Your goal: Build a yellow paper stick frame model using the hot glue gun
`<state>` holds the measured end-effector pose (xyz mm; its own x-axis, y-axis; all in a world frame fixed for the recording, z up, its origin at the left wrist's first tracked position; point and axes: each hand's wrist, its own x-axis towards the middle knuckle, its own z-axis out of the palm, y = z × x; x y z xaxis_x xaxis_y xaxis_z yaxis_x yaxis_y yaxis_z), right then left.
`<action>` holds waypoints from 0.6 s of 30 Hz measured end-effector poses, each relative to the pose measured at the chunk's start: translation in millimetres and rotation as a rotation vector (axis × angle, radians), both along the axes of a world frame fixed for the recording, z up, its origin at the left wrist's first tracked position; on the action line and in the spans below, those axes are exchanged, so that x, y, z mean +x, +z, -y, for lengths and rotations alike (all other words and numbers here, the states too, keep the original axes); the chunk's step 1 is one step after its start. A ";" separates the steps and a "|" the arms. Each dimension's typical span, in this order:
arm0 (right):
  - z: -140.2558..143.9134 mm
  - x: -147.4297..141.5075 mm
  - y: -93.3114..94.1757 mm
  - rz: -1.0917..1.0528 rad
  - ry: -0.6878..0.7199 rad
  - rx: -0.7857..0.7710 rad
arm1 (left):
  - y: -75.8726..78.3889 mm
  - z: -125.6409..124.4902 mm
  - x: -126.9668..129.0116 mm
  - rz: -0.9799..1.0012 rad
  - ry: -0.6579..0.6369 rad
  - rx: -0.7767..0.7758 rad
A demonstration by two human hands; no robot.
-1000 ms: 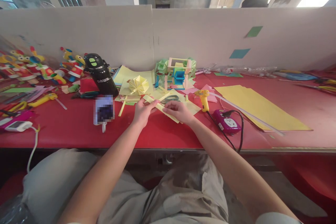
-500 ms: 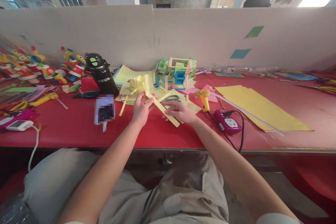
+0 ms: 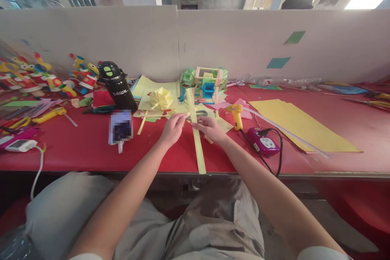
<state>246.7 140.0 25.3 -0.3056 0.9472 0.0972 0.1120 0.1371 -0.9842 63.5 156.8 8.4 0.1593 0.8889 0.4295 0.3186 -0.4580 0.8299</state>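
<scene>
My right hand (image 3: 211,128) pinches a long pale yellow paper strip (image 3: 198,146) near its middle. The strip stands almost lengthwise to me, its near end reaching the table's front edge. Just left of it is my left hand (image 3: 173,131), thumb and fingers pressed together beside the strip; whether anything small is between them I cannot make out. Beyond the hands lie scissors (image 3: 201,113), partly covered by the strip and right hand. A folded yellow paper rosette (image 3: 161,98) rests on paper sheets behind my left hand.
A green, pink and blue paper model (image 3: 209,85) stands at the back. To the right are a yellow glue gun (image 3: 236,116), a purple power socket (image 3: 264,142) and yellow sheets (image 3: 300,124). A phone (image 3: 120,128) and a black bottle (image 3: 117,86) stand left.
The yellow strip has turned from slanting to nearly lengthwise and shifted right. My left hand has moved slightly right and no longer grips its far part; my right hand keeps hold.
</scene>
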 end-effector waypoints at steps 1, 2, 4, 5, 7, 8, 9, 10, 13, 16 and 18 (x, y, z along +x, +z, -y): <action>-2.1 0.4 -1.3 -0.020 -0.072 0.009 | -1.5 -1.9 -2.5 -0.062 0.020 0.039; -4.4 0.9 -3.0 -0.045 -0.138 0.011 | -3.2 -3.5 -5.0 -0.129 0.022 0.069; -8.8 2.0 -7.0 -0.086 -0.231 -0.012 | -6.9 -5.5 -8.6 -0.248 0.006 0.078; -10.6 2.7 -9.1 -0.095 -0.259 -0.028 | -8.7 -6.0 -9.3 -0.284 0.003 0.073; -13.0 4.1 -12.6 -0.094 -0.294 -0.051 | -11.5 -6.1 -8.6 -0.320 0.007 0.077; -13.6 4.9 -13.9 -0.087 -0.306 -0.050 | -12.6 -6.0 -7.6 -0.329 0.008 0.089; -14.0 5.8 -14.8 -0.075 -0.317 -0.042 | -13.4 -5.8 -6.5 -0.337 0.008 0.106; -14.2 6.5 -15.5 -0.059 -0.328 -0.029 | -14.1 -5.7 -5.5 -0.349 0.005 0.126; -14.8 8.6 -16.5 -0.006 -0.362 0.014 | -15.4 -4.9 -3.7 -0.387 -0.009 0.170; -16.5 10.5 -17.3 0.029 -0.412 0.022 | -16.0 -2.7 -2.9 -0.418 -0.034 0.197; -18.1 12.1 -18.1 0.049 -0.453 0.004 | -15.2 -0.5 -2.5 -0.444 -0.040 0.225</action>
<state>258.8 158.1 7.2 0.1355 0.9860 0.0973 0.2078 0.0677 -0.9758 61.1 157.3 -6.8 0.4023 0.7712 0.4933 0.5970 -0.6295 0.4973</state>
